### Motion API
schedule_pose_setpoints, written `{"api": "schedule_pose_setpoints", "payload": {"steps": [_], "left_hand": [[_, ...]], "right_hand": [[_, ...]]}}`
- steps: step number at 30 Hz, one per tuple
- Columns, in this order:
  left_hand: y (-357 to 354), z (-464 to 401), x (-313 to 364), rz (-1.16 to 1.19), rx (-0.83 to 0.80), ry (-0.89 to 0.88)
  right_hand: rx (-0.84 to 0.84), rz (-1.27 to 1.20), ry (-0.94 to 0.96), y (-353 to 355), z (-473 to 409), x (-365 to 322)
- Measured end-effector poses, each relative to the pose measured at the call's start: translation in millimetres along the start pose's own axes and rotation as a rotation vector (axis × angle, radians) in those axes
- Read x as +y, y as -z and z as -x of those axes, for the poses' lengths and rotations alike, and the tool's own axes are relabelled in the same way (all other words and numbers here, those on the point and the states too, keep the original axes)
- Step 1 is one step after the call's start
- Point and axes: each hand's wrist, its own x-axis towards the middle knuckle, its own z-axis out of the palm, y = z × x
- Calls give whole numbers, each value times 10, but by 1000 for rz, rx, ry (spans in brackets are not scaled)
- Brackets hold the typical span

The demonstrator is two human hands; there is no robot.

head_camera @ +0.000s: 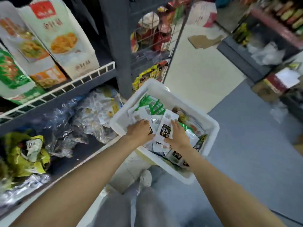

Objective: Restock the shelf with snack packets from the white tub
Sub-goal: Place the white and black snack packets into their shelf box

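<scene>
— What colour is the tub (211, 126) at five o'clock of the shelf?

— White, and many of its packets (166, 128) are white too, each with a black label bearing pale lettering. At twelve o'clock inside it lie green-and-white striped packets (154, 105).

— And the shelf (101, 79) itself?

— Dark grey, edged by a white wire rail (65, 86). The tall bags (60, 38) at ten o'clock are cream with a red patch and orange food pictures (print too blurred to read). At eight o'clock sits a yellow-green wrapper (21, 154).
</scene>
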Motion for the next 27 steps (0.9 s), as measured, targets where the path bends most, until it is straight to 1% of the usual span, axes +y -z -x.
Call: {"api": "schedule_pose_setpoints", "payload": {"steps": [4,6,9,11,15,17,18,19,21,24,27], "left_hand": [[-176,-73,146,-158,40,82],[-207,-80,189,-222,52,91],[-249,-126,222,-242,38,101],[-246,-148,231,-212,36,95],[-217,-106,196,-64,46,39],[-203,-60,188,17,47,6],[-184,-34,185,67,51,-11],[-157,-2,182,122,59,-23],[-68,90,163,214,121,-39],[135,284,82,320,305,-19],[418,451,-33,377,455,37]], "right_hand": [[-37,10,126,-17,-69,101],[-27,86,172,-52,-64,97],[-52,224,213,-74,-55,91],[-71,268,236,-46,-52,79],[-131,297,327,130,-10,41],[-107,314,374,248,56,32],[-73,290,384,311,98,31],[-31,213,383,383,147,20],[69,-3,384,544,212,10],[211,-225,375,830,287,-88],[259,-350,406,1057,394,-341]]}}
